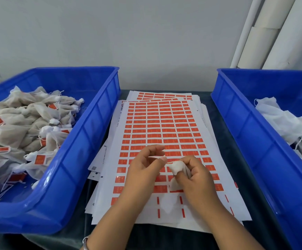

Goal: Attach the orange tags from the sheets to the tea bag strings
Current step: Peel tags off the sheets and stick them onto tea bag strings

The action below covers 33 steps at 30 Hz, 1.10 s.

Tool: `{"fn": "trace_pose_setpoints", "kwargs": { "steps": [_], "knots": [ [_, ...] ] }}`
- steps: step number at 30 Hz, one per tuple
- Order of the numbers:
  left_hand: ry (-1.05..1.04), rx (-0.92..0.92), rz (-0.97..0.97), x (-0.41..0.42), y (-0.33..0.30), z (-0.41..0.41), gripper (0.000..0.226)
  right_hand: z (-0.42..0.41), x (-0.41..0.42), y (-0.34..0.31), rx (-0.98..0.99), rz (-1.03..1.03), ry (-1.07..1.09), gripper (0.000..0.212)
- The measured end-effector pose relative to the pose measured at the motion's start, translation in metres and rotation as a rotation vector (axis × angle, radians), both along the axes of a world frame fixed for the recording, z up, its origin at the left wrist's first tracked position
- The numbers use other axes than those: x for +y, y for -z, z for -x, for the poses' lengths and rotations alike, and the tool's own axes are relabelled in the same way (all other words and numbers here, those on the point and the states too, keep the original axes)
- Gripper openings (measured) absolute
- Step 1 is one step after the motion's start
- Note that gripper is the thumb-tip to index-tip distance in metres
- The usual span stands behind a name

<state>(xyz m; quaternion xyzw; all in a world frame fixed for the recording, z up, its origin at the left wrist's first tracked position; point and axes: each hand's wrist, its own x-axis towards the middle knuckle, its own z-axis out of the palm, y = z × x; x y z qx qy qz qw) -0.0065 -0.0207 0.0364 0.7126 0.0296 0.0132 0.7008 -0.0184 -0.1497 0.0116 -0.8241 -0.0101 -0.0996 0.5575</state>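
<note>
- Head view: we read this as the tagging step itself — our left hand (143, 168) pinches a peeled orange tag (156, 156) edge-on between thumb and forefinger, while our right hand (193, 175) grips the white neck of a tea bag (177, 168) just beside it, at 3 o'clock from the tag.
- The string itself is too fine to make out between the hands.
- Next, in our judgement, the tag must be folded shut around the string, squarely, so the sticky faces meet.
- The top sheet (164, 127) lies on the bench under both hands, its nearest rows already stripped.
- Tagged bags fill the left bin (92, 141) at 9 o'clock; untagged white bags (280, 121) sit in the right bin (245, 138) at 3 o'clock.
- Writing — pale marks on the tags and small edge print on the sheets, all too small to read.
</note>
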Motion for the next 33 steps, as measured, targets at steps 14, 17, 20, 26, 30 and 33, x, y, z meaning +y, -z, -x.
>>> {"fn": "trace_pose_setpoints", "kwargs": {
  "steps": [14,17,20,26,30,33],
  "knots": [
    [0.071,-0.298,-0.476,0.010,-0.002,-0.001,0.028,0.000,0.000,0.002,-0.023,0.033,-0.070,0.012],
    [0.041,-0.189,-0.413,0.007,-0.002,-0.004,0.022,0.002,0.001,0.004,-0.029,0.055,-0.095,0.014],
    [0.038,-0.045,-0.305,0.002,0.004,-0.007,0.026,0.003,0.001,0.004,-0.037,-0.017,-0.083,0.023],
    [0.070,0.063,-0.217,0.001,0.011,-0.001,0.025,0.002,-0.001,0.003,-0.035,-0.019,-0.074,0.020],
    [0.029,-0.036,-0.215,0.002,0.012,0.007,0.013,0.001,-0.002,0.002,-0.015,-0.037,-0.068,0.014],
    [0.072,-0.128,-0.225,0.001,0.017,0.014,0.028,0.000,-0.003,0.000,0.012,-0.120,-0.048,0.007]
  ]
}}
